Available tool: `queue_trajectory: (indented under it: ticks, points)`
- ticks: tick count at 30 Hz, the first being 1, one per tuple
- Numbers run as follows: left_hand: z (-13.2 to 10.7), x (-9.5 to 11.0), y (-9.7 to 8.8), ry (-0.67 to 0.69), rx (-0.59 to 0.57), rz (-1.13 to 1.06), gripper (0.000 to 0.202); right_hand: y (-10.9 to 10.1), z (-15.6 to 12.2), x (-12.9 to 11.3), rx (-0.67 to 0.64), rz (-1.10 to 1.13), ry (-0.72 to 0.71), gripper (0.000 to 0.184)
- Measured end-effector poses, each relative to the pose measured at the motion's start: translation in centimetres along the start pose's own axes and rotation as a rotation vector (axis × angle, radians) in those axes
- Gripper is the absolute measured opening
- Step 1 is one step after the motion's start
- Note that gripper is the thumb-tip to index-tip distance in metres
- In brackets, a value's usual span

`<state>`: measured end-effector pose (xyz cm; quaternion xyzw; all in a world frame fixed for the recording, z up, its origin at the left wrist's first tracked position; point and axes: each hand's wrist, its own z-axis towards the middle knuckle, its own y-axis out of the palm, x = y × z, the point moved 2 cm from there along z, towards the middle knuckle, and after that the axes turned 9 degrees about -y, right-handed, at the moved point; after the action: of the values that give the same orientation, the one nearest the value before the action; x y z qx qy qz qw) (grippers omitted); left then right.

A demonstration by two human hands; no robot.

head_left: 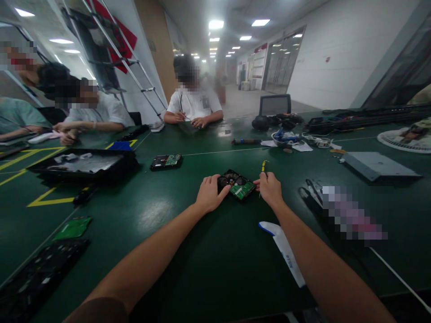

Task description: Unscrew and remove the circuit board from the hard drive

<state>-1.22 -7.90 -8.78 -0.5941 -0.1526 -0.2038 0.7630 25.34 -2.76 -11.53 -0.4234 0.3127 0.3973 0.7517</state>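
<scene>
A black hard drive (237, 183) with a green circuit board (242, 190) on its underside lies on the green table in front of me. My left hand (211, 194) grips its left edge, the thumb resting on the near side. In my right hand (270, 188) is a slim screwdriver (263, 166) with a yellow and black handle sticking up above the fingers. A thin shaft shows below that hand. Its fingertips are at the drive's right corner; whether they touch it I cannot tell.
Another hard drive (166, 162) lies farther left, near a black tray (84, 163). A loose green board (72, 228) and a black panel (43, 273) are near left. At right are a white-and-blue strip (286, 253) and metal box (380, 165). A person (193, 101) sits opposite.
</scene>
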Motion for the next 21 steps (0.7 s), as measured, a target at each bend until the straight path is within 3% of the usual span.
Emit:
queue_trajectory:
  ticks: [4,8,11,15,21]
  points:
    - [-1.8,0.6,-0.5,-0.023,0.008,0.085,0.088,0.9,0.4,0.1,-0.009,0.305,0.174,0.023]
    - [-2.5,1.6,-0.5,-0.004,0.049,0.115,0.1,0.6,0.7,-0.3,0.048,0.392,0.18,0.027]
    - [-2.4,2.4,-0.4,0.126,0.056,0.112,0.09,-0.4,0.8,-1.1,0.104,0.21,0.085,0.037]
    - [-1.8,2.7,-0.2,0.367,-0.057,0.096,0.065,-1.4,0.4,-2.9,0.125,0.108,-0.049,0.042]
    - [-1.0,1.6,0.3,0.482,-0.124,0.062,0.049,-1.5,-1.1,-6.7,0.155,0.078,-0.276,0.046]
